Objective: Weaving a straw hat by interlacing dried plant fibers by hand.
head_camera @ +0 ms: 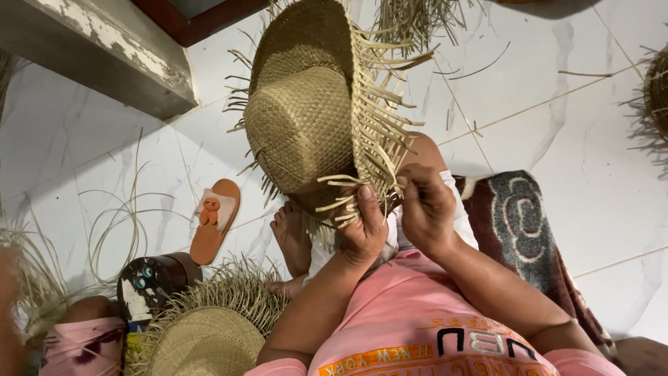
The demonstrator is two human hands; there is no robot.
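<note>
We've got the hat (306,118) up at 12 o'clock over our lap, left hand (363,233) pinching brim strands (337,202), right hand (426,209) pinching one too. Mid-weave on the edge; next tuck looks fiddly.

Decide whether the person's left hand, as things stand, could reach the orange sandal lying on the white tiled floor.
Probably yes. The left hand grips the woven straw hat, but bare floor lies before the orange sandal.

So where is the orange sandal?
The orange sandal lies on the white tiled floor at left of the head view, beside a bare foot and below the woven hat.
</note>
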